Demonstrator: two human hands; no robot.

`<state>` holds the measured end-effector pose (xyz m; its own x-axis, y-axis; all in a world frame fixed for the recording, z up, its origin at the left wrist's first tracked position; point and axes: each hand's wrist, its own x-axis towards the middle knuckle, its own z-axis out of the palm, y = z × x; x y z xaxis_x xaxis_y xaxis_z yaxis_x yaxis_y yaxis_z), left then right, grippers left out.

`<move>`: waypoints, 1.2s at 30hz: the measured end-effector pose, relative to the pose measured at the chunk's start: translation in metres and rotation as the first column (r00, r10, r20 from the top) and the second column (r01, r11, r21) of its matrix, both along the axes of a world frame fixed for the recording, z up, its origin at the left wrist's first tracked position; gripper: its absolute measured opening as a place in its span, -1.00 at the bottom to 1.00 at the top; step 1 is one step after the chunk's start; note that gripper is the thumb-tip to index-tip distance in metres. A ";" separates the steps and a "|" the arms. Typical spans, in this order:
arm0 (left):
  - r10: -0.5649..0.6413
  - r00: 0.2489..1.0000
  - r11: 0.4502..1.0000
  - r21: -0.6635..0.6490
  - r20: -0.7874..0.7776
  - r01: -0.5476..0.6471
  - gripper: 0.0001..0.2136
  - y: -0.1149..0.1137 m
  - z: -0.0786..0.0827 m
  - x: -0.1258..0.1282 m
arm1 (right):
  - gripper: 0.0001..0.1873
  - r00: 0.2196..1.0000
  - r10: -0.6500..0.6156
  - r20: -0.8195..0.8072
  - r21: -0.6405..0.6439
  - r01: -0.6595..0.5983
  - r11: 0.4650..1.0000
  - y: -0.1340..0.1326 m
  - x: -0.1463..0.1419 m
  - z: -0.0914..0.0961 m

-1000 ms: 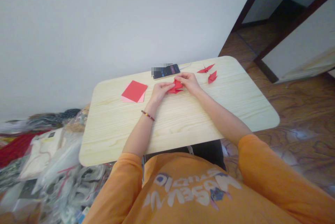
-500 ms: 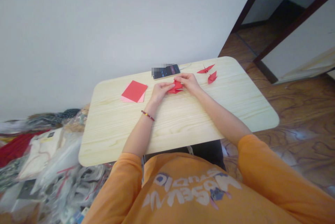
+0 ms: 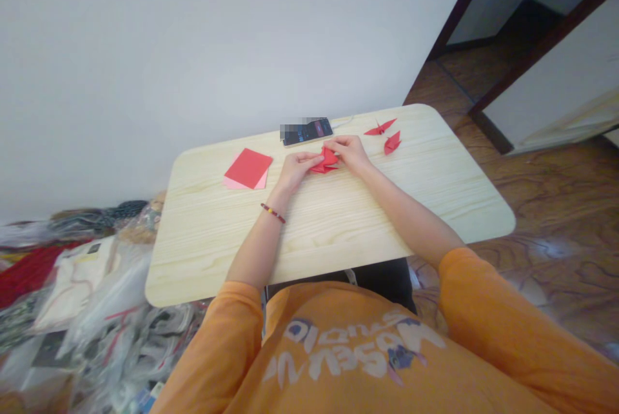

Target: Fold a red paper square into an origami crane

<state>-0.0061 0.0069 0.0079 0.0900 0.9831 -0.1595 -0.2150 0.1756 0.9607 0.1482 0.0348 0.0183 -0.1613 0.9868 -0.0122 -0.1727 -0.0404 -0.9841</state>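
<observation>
A partly folded red paper piece (image 3: 325,161) lies on the light wooden table (image 3: 338,220) near its far edge. My left hand (image 3: 296,169) pinches its left side, fingers closed on the paper. My right hand (image 3: 351,151) grips its right and top side in the same way. To the left lies a small stack of red paper squares (image 3: 248,169). Two finished red folded cranes (image 3: 387,133) rest to the right of my hands. A dark phone (image 3: 306,131) lies just beyond the paper, by the wall.
A white wall stands right behind the table. Plastic bags and cloth (image 3: 82,298) pile up on the floor at the left. At the right are a brown patterned floor (image 3: 556,207) and a dark door frame (image 3: 464,1).
</observation>
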 end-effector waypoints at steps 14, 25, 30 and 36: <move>-0.010 1.000 1.000 -0.008 -0.012 0.010 -0.63 -0.001 0.002 0.000 | -0.63 1.000 0.028 0.000 -0.021 -0.028 0.999 -0.001 0.000 0.002; -0.031 0.999 0.999 -0.012 -0.016 0.031 -0.69 -0.002 0.003 0.000 | -0.57 1.000 0.019 0.022 -0.005 -0.019 1.000 -0.001 0.000 0.002; -0.013 1.000 1.000 -0.021 -0.014 0.012 -0.69 -0.002 0.004 0.000 | -0.54 0.999 0.033 -0.001 -0.008 -0.033 0.999 0.000 0.002 0.002; 0.003 1.000 1.000 -0.029 0.018 -0.002 -0.66 -0.001 0.004 -0.001 | -0.68 0.999 0.021 -0.038 -0.028 -0.022 0.999 -0.002 0.002 0.004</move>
